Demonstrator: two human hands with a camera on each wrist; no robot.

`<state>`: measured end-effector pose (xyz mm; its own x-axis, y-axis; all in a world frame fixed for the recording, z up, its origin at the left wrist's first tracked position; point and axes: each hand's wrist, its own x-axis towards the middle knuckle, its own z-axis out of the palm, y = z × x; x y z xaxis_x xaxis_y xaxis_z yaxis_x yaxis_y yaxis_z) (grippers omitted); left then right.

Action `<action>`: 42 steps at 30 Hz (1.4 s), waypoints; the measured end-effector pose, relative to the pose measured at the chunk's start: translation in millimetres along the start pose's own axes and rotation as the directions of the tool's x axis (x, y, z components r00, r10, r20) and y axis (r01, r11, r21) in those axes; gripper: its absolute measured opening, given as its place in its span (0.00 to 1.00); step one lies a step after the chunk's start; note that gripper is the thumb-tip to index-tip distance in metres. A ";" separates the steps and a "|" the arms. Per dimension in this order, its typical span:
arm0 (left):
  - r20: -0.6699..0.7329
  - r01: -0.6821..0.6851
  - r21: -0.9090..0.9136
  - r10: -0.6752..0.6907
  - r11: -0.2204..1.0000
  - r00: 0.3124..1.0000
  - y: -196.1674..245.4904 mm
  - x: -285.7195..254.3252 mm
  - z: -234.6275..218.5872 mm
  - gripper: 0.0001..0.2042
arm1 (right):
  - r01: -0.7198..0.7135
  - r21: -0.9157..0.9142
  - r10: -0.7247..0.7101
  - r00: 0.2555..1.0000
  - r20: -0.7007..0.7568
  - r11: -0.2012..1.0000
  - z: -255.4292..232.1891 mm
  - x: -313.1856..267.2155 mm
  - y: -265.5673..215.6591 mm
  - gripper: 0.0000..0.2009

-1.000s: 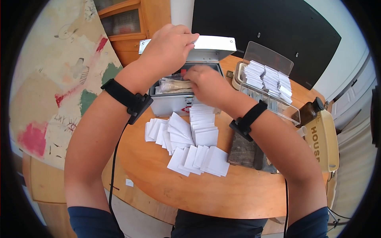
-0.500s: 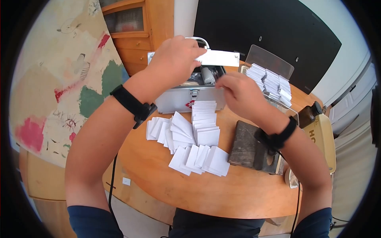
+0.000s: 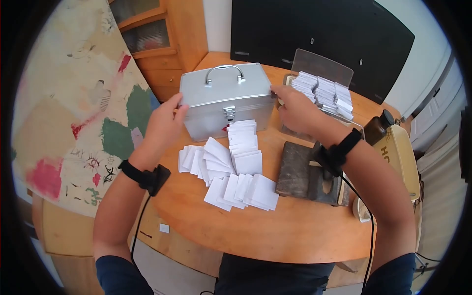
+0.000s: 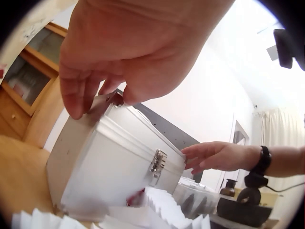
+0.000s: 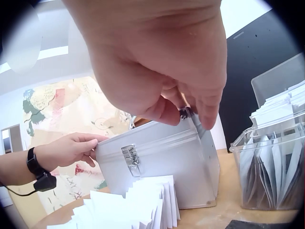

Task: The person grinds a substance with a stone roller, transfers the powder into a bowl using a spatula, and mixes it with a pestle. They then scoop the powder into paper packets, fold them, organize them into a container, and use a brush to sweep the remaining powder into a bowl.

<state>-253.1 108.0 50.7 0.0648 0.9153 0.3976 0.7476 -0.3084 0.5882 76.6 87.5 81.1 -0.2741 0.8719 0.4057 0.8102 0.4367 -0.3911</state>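
Observation:
A silver first-aid box (image 3: 204,120) stands on the table with its lid (image 3: 196,88) down and its carry handle (image 3: 223,69) upright on top. A metal latch (image 5: 130,160) sits mid-front. My left hand (image 3: 164,120) holds the lid's front left corner, thumb at the front and fingers along the left end. At the opposite corner my right hand (image 3: 297,108) pinches the lid edge, thumb in front and fingers down the right side. Piles of folded white paper packets (image 3: 241,162) lie close before the box, partly covering a red mark (image 3: 225,129) on its front.
To the right stands a clear bin (image 5: 267,171) packed with white packets, its lid raised. A dark slab (image 3: 295,169), a brown bottle (image 3: 378,125) and a cream container (image 3: 405,157) are along the table's right side. A black screen (image 3: 319,39) is behind.
The lid has swung down from open, hiding the swabs and other contents. My right hand has come out of the box to its right corner; my left has shifted to its left corner.

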 end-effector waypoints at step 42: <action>0.269 -0.295 -0.394 0.416 0.871 0.869 135.9 -249.1 51.9 0.27 | -0.335 0.505 0.489 0.847 -0.208 0.795 -35.6 -325.6 -6.3 0.20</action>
<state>-133.3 -148.5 -4.9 0.5447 0.7368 0.4005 0.3718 -0.6402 0.6722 179.3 -207.1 -19.1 0.2721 0.9060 0.3243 0.4749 0.1667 -0.8641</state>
